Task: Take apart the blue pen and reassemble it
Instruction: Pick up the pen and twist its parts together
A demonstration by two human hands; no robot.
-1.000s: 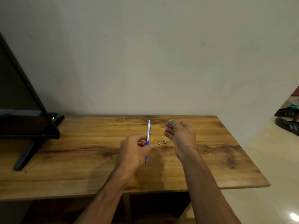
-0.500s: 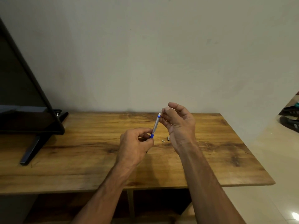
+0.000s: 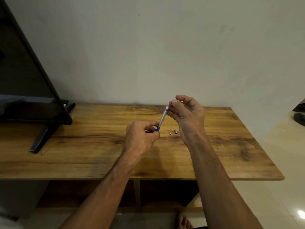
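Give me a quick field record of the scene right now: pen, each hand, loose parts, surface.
pen: blue pen, tilted, raised off the table
left hand: left hand holds the pen's lower blue end
right hand: right hand, fingertips at the pen's top end; grip on it unclear
loose parts: two small pieces lying on the table between the hands
surface: wooden table
other: dark screen on a stand at far left

left hand point(image 3: 140, 136): fingers curled, pinching, low and near | right hand point(image 3: 188, 113): raised farther right, fingertips together, palm facing left
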